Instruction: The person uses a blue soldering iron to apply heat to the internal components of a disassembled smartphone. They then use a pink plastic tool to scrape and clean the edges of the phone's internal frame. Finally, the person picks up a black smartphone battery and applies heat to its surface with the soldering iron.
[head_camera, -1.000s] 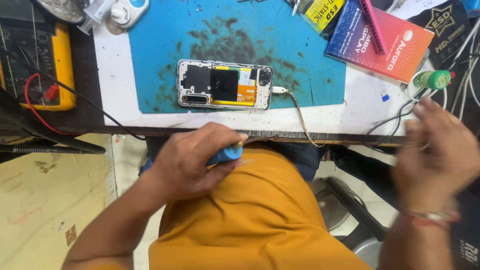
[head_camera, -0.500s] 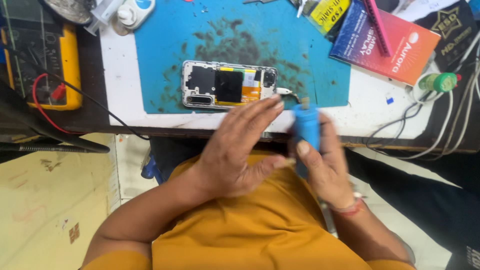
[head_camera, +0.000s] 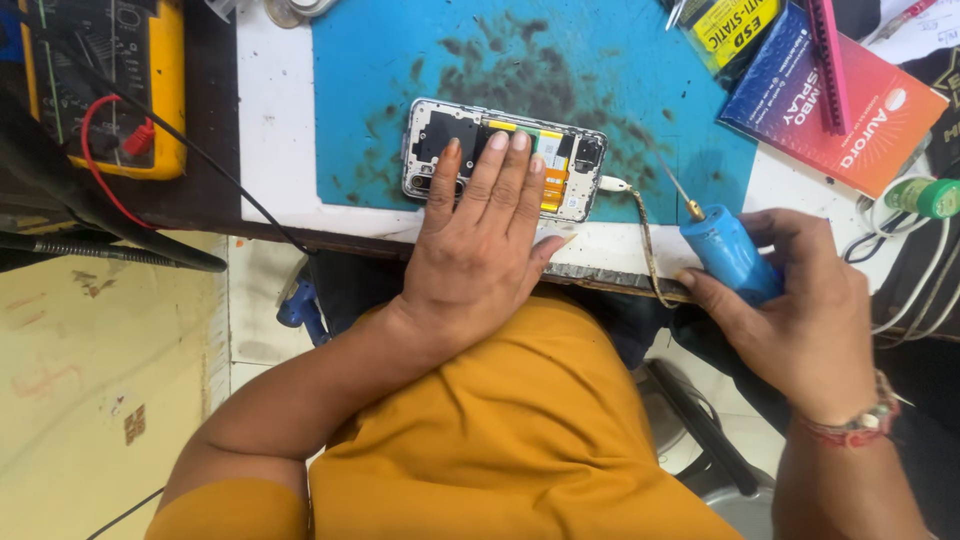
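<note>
Left hand (head_camera: 478, 250) lies flat, fingers spread and straight, pressing down on the opened phone (head_camera: 505, 160); nothing gripped, just pinning it so it can't slide. The phone sits back-cover-off on the blue mat (head_camera: 640, 90) near the table's front edge, circuit side up, with a cable (head_camera: 645, 240) plugged into its right end and trailing over the edge. Right hand (head_camera: 800, 300) is wrapped closed around a blue electric screwdriver (head_camera: 728, 250), thumb along the barrel, thin bit angled up and left toward the phone's right end but apart from it, tip over the mat. The grip is low on the body, which looks chosen for steering the tip. A yellow multimeter (head_camera: 150, 90) with a red lead sits at the far left, well apart from the work. A red box (head_camera: 850, 110) with a pink comb-like tool on top lies at upper right, beside a yellow-labelled packet (head_camera: 735, 25). A green-capped bottle (head_camera: 925, 197) sits on the right edge among white cables. Person wears an orange shirt (head_camera: 500, 440) and a beaded bracelet (head_camera: 850, 425) on the right wrist.
</note>
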